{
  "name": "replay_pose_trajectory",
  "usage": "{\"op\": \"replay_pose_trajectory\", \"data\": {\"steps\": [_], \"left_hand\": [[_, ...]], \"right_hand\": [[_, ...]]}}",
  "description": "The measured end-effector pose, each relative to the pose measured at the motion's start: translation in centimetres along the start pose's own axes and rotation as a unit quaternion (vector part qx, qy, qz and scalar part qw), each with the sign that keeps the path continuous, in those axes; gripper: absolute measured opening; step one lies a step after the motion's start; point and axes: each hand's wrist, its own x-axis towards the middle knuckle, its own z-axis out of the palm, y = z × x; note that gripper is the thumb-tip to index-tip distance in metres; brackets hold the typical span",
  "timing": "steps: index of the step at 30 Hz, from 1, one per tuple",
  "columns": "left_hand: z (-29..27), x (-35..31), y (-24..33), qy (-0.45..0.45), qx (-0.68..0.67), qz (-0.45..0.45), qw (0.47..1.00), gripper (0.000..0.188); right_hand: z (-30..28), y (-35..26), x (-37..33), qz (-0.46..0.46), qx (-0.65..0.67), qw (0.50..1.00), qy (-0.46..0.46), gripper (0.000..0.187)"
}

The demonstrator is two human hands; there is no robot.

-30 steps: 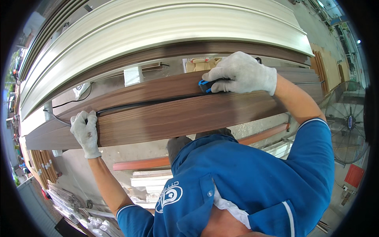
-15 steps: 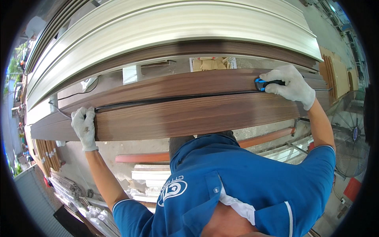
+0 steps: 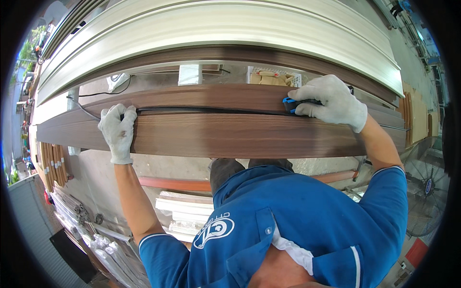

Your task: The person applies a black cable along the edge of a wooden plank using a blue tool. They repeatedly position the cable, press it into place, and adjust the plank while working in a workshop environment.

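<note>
A long brown wood-grain profile (image 3: pixel 216 134) lies crosswise in front of me, with a black strip (image 3: pixel 206 110) running along its lengthwise groove. At the left end of the strip, my left hand (image 3: pixel 116 132), in a white glove, is closed with its fingers pinched on the strip. My right hand (image 3: pixel 331 102), gloved too, wraps round a small blue-and-black hand tool (image 3: pixel 289 104), whose blue end rests at the strip. The palm hides most of the tool, so its exact kind does not show. A thin grey cord (image 3: pixel 84 109) leads away to the left of my left hand.
Beyond the profile lie long cream panels (image 3: pixel 216 29) and another brown profile (image 3: pixel 225 52). A white crate (image 3: pixel 273 77) with brown pieces stands below, between them. A large fan (image 3: pixel 427 185) is at the right. Wrapped lengths (image 3: pixel 113 261) lie at the lower left.
My right hand has moved left along the strip with the tool. My left hand has shifted a little right and away from me, still at the strip's left end.
</note>
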Motion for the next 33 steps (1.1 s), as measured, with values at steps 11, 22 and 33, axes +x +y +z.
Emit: {"op": "replay_pose_trajectory", "data": {"steps": [11,22,33], "left_hand": [[0.2,0.0,0.1,0.001,0.025,-0.019,1.0,0.033],[0.0,-0.1,0.5,0.03,0.02,-0.005,0.999,0.024],[0.1,-0.1,0.6,0.03,0.016,-0.011,0.999,0.025]], "right_hand": [[2.7,-3.1,6.9,-0.034,0.024,0.999,-0.016,0.03],[6.3,-7.0,14.2,-0.088,0.029,0.996,-0.002,0.031],[8.9,-12.2,22.6,-0.09,-0.052,0.992,-0.07,0.025]]}}
